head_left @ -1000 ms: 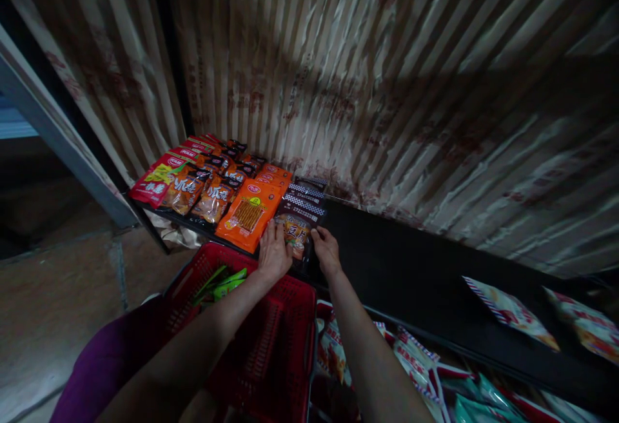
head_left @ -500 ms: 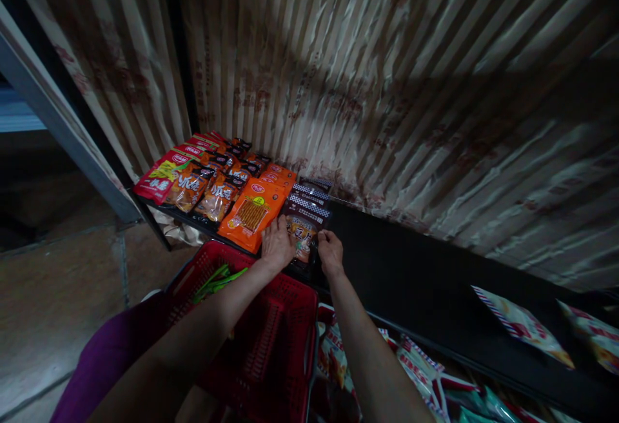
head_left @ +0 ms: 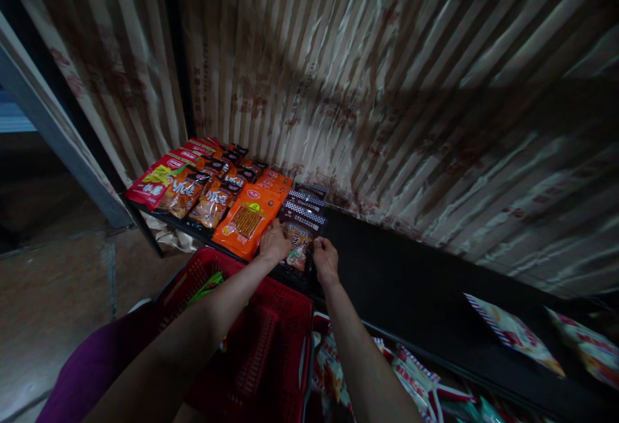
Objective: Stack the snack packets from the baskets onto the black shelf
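Note:
A dark snack packet [head_left: 298, 250] with a checkered top band lies at the front of a row of like packets on the black shelf. My left hand [head_left: 275, 242] is at its left edge, fingers bent onto it, beside an orange packet [head_left: 246, 218]. At its right edge my right hand [head_left: 325, 258] pinches the packet's side with curled fingers. Several orange-and-black packets [head_left: 211, 204] and red packets [head_left: 153, 183] lie in rows further left.
A red basket [head_left: 285, 307] with green packets stands below the shelf's front edge. More white packets [head_left: 515, 333] lie on the black shelf [head_left: 387, 262] to the right. Bagged goods [head_left: 411, 374] fill a lower level. A striped, wrinkled covering [head_left: 338, 88] hangs behind.
The view has shifted slightly, so shelf and packets appear a little lower and further left. Both hands remain at the sides of the dark packet, which shows slightly nearer the shelf's front.

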